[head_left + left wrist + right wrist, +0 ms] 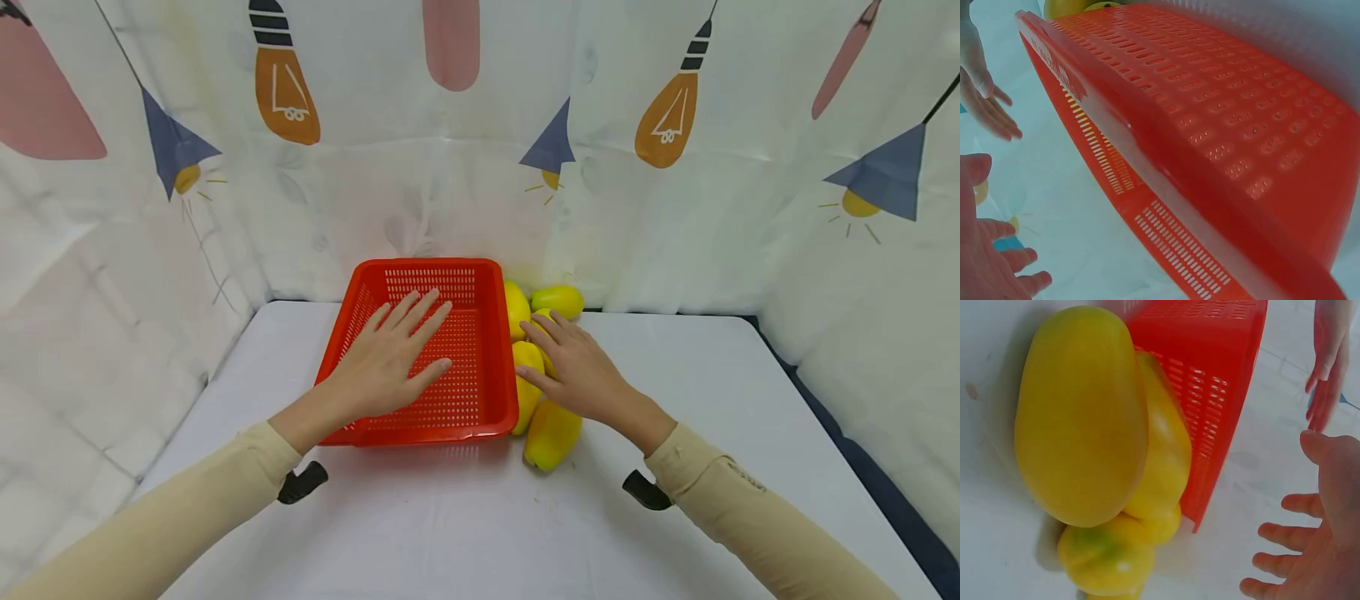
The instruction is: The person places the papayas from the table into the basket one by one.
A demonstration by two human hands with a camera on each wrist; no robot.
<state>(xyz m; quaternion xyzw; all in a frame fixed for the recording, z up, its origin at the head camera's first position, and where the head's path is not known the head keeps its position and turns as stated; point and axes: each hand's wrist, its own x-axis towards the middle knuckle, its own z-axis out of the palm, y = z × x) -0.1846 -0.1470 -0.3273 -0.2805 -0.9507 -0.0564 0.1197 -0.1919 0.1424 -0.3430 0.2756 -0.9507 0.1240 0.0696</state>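
Observation:
A red plastic basket (375,430) with slotted walls stands on the table, its inside showing a bare perforated floor. Over its left half hovers my left hand (386,367), fingers spread and straight, holding nothing. My right hand (573,367) is held above the yellow fruits with its fingers spread, also without anything in it. Several yellow mango-like fruits lie along the basket's right wall: a long one (553,435) in front, another (528,387) against the wall, and one (557,302) at the back. In the right wrist view a large fruit (1082,419) shows close up, beside the red wall.
The table (450,533) has a white cover. Behind it hangs a white curtain (480,200) printed with lamps and bulbs, and similar cloth closes both sides. A black strap piece (303,482) sticks out under the left wrist, and another (647,490) under the right.

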